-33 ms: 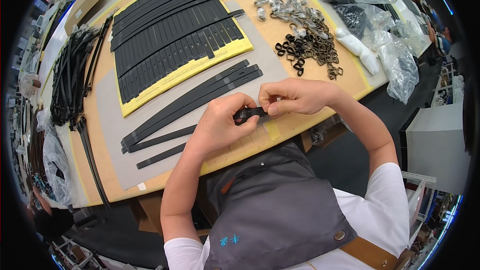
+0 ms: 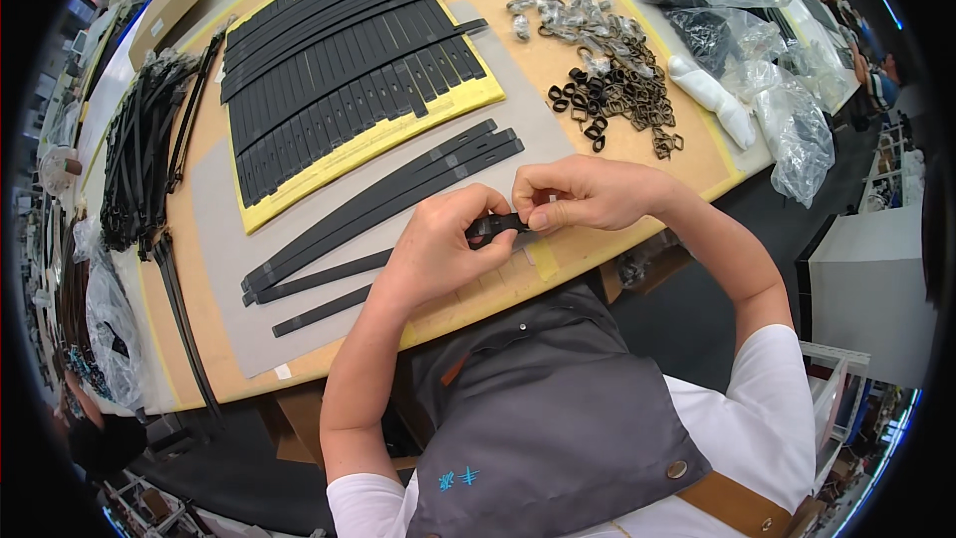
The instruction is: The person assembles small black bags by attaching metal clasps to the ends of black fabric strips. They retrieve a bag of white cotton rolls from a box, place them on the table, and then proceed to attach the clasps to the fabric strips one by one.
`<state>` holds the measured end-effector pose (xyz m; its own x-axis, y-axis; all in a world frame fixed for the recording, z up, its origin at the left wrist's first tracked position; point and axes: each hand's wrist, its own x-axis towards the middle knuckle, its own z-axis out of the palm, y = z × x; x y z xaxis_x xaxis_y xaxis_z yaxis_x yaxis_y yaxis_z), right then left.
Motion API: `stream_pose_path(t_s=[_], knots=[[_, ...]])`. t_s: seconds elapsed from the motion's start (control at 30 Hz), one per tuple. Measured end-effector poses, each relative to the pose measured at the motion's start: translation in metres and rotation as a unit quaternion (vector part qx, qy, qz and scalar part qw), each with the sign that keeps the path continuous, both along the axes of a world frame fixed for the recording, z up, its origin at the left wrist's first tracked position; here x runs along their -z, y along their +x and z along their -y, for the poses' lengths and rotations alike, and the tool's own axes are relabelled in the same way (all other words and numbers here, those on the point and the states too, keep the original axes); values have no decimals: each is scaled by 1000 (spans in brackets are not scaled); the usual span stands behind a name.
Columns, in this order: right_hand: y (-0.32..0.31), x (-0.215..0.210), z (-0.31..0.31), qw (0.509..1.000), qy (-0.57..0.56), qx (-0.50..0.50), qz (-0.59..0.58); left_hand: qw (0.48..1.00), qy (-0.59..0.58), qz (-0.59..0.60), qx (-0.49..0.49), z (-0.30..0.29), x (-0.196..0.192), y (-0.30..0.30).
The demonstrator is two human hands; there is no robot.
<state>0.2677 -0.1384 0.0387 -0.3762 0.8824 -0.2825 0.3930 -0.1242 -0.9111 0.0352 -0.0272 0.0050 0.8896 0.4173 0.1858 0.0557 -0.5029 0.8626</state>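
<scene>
My left hand [image 2: 443, 244] is closed round a black strap [image 2: 490, 226] near the table's front edge, its thumb and fingers curled about the folded end. At the strap's right end my right hand [image 2: 573, 195] pinches, fingertips touching it. Whether a small metal part sits in that pinch is hidden. Several flat black strips [image 2: 388, 182] lie on a grey sheet [image 2: 229, 239] beyond my left hand, and one shorter-looking strip [image 2: 321, 309] runs toward my left wrist.
Rows of black strips [image 2: 339, 65] cover a yellow board [image 2: 478, 95]. Farther right are bronze-coloured metal buckles [image 2: 632, 75], black loops [image 2: 595, 128] and wrapped metal clasps [image 2: 558, 0]. A bundle of black straps [image 2: 149, 139] hangs over the left side. Clear plastic bags [image 2: 787, 120] and a white roll [image 2: 712, 100] lie right.
My right hand has shifted very slightly left, closer to my left hand at the strap's end. My left hand keeps its hold and the table's things stay put.
</scene>
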Motion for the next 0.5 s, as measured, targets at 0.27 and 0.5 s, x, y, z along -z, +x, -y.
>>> stream_pose_path(t_s=[0.27, 0.5], knots=[[-9, 11, 1, 989, -23, 104, -104, 1000, 7, 19, -3, 4, 4, 2], [-18, 17, -1, 988, -3, 142, -52, 1000, 22, 21, -8, 1, 6, 1]])
